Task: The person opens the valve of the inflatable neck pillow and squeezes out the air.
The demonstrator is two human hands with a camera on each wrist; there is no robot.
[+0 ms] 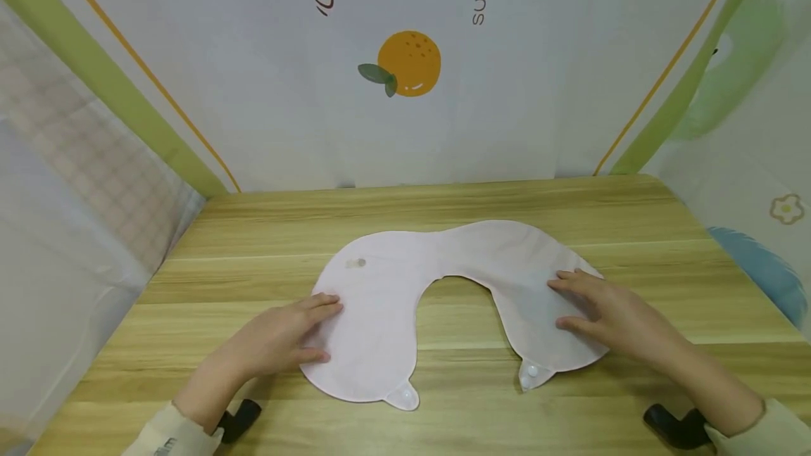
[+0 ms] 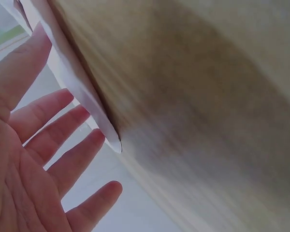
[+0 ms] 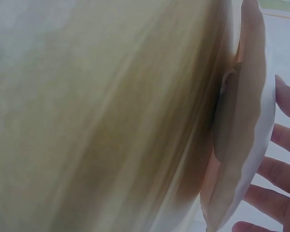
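A pale pinkish-white U-shaped inflatable neck pillow [image 1: 374,329] lies mostly flat on the table, its opening facing me. It has a small clear valve [image 1: 357,263] on the upper left and a snap tab at each end, left tab [image 1: 404,396] and right tab [image 1: 533,373]. My left hand [image 1: 279,340] touches its outer left edge with spread fingers. On the opposite side my right hand [image 1: 611,315] rests on the right lobe, fingers extended. Both wrist views show the pillow rim [image 2: 84,89] from low down, fingertips against its upper face.
The wood-grain table [image 1: 253,231] reaches back to a white curtain [image 1: 285,104] printed with oranges. Patterned cloth hangs on both sides. Dark angular pieces lie near the wrists, a left one [image 1: 241,421] and a right one [image 1: 671,428].
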